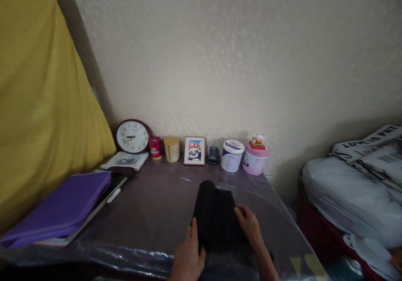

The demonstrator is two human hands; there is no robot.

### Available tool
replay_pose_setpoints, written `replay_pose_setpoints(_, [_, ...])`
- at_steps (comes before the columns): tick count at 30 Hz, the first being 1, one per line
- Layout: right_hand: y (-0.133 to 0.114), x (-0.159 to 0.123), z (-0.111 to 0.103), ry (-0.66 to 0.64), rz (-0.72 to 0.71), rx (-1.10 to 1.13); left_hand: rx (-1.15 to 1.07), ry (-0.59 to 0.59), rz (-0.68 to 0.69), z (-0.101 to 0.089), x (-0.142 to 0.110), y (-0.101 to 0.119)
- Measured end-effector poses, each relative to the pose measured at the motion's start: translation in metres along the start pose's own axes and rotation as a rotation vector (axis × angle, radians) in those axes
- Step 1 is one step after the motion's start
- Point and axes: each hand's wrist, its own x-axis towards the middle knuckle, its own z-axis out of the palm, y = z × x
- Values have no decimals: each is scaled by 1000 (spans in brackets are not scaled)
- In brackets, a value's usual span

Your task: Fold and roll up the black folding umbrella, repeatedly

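Note:
A soft black sheet (223, 214), cloth or thin mat, lies on the table near its front edge. Its left part forms a thick roll (205, 207), while the right part is flat. My left hand (190, 251) grips the lower left side of the roll, index finger along it and thumb on the near side. At the flat part's right edge, my right hand (248, 224) pinches the sheet between thumb and fingers. The sheet's near end blends into shadow between my forearms.
Along the wall stand a clock (132, 136), a red can (155, 148), a yellow-lidded can (171, 150), a framed panda picture (194, 151), a white tub (232, 157) and a pink tub (255, 159). Purple folders (59, 207) lie left on the plastic-covered table (150, 214). Bags (351, 197) sit right.

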Motion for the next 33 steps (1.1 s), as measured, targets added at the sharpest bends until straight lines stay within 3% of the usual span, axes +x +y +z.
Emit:
replay_pose_setpoints(5, [-11, -28, -2, -35, -26, -28, -6, 8, -3, -1, -3, 3])
replay_pose_setpoints(11, [-32, -54, -5, 18, -132, -344, 42, -11, -12, -5, -4, 9])
replay_pose_setpoints(20, [-45, -59, -5, -4, -171, -570, 60, -15, -41, -3, -4, 9])
replay_pose_setpoints(27, [-92, -50, -8, 19, -281, -534, 78, -26, -65, -3, -2, 12])
replay_pose_setpoints(33, [-116, -43, 13, -26, -350, -386, 75, -40, -73, -4, -2, 13])
